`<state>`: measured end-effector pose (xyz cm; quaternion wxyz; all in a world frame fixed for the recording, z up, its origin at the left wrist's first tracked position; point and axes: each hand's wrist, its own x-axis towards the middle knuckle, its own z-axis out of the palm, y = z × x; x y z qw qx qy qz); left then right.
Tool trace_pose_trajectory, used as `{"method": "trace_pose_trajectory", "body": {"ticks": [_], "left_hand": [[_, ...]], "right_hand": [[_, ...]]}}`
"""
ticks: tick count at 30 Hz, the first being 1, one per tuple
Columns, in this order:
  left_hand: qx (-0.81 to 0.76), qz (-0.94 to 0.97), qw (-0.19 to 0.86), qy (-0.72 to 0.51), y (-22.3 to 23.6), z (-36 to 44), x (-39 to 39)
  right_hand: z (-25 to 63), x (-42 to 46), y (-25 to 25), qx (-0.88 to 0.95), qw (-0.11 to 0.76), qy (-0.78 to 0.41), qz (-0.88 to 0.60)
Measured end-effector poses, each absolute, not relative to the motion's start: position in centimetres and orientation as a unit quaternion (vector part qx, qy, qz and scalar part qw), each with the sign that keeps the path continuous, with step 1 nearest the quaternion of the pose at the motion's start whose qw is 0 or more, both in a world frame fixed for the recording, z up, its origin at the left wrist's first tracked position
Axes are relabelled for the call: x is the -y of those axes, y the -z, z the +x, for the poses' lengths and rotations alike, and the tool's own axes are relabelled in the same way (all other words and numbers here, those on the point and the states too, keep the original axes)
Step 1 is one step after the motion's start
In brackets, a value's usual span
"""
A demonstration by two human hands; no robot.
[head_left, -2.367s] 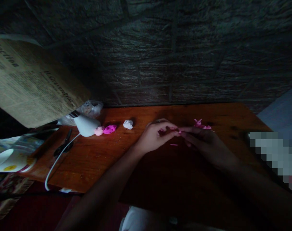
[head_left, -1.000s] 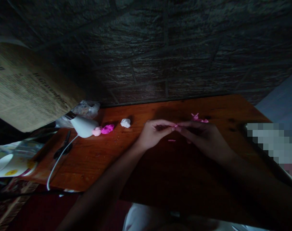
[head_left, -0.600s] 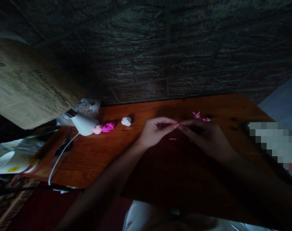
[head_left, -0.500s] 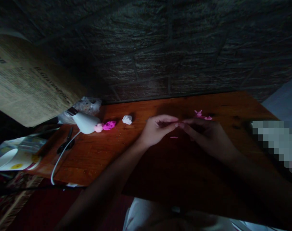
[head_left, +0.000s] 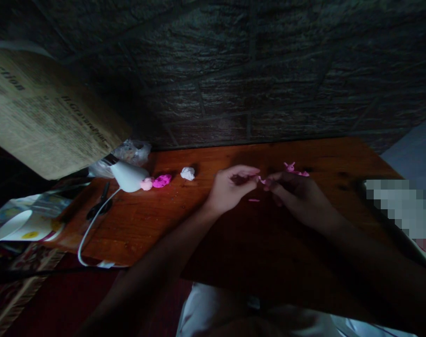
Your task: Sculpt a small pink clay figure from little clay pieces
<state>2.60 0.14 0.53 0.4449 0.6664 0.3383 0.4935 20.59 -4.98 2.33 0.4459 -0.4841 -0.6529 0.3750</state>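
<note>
My left hand (head_left: 232, 187) and my right hand (head_left: 295, 196) meet over the wooden table, fingertips nearly together. Between them stretches a small bit of pink modelling clay (head_left: 262, 180), pinched by the thumb and fingers of both hands. Below the fingertips a thin pink clay strip (head_left: 254, 200) lies on the tabletop. Behind my right hand sits a small pink clay figure (head_left: 289, 166) with two ear-like points, and beside it is another pink clay piece (head_left: 303, 173), partly hidden by the hand.
A white clay lump (head_left: 187, 173), a magenta lump (head_left: 162, 180) and a light pink lump (head_left: 147, 183) lie left, by the white lamp base (head_left: 126, 178) with its cable. Scissors (head_left: 99, 208), a paper cup (head_left: 28, 227) and the newsprint-patterned shade (head_left: 54, 117) are further left. A stone-patterned wall stands behind.
My fingertips have drawn slightly apart, and the pink clay between them now shows. The view has shifted slightly; the lumps, figure and strip stay put on the table.
</note>
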Motion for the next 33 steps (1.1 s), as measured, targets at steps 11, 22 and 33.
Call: {"method": "trace_pose_trajectory", "body": {"ticks": [11, 22, 33], "left_hand": [[-0.352, 0.601, 0.557, -0.452, -0.6, 1.9, -1.1], [-0.300, 0.609, 0.616, -0.401, -0.6, 2.2, -0.5], [-0.306, 0.622, 0.616, -0.375, -0.4, 2.4, -0.3]], "right_hand": [[20.7, 5.1, -2.7, 0.640, 0.436, -0.365, -0.517], [20.8, 5.1, -2.6, 0.626, 0.463, -0.366, -0.510], [20.9, 4.9, -2.5, 0.644, 0.444, -0.360, -0.508]]}}
